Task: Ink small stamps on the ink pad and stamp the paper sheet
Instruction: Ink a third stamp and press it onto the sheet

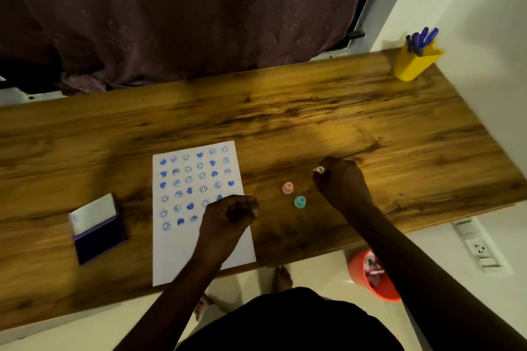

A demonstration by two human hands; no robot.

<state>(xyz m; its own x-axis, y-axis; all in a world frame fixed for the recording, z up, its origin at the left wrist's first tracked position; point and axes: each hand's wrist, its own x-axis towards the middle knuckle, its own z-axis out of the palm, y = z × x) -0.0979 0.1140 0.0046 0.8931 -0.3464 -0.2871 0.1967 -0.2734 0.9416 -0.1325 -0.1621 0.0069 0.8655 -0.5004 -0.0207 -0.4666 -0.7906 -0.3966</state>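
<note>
A white paper sheet (182,251) lies on the wooden desk, its upper part covered with several blue smiley and heart prints. The open ink pad (98,236), dark blue with its lid raised, sits to the sheet's left. My left hand (231,212) rests as a closed fist on the sheet's right edge, with nothing visible in it. My right hand (339,179) is to the right of the sheet, fingers closed on a small pale stamp (319,170). A pink stamp (288,188) and a teal stamp (300,202) stand on the desk between my hands.
A yellow pen holder (413,61) with blue pens stands at the desk's far right corner by the white wall. A dark curtain hangs behind the desk (313,122). An orange bin (362,271) sits on the floor below the desk's front edge, near my feet.
</note>
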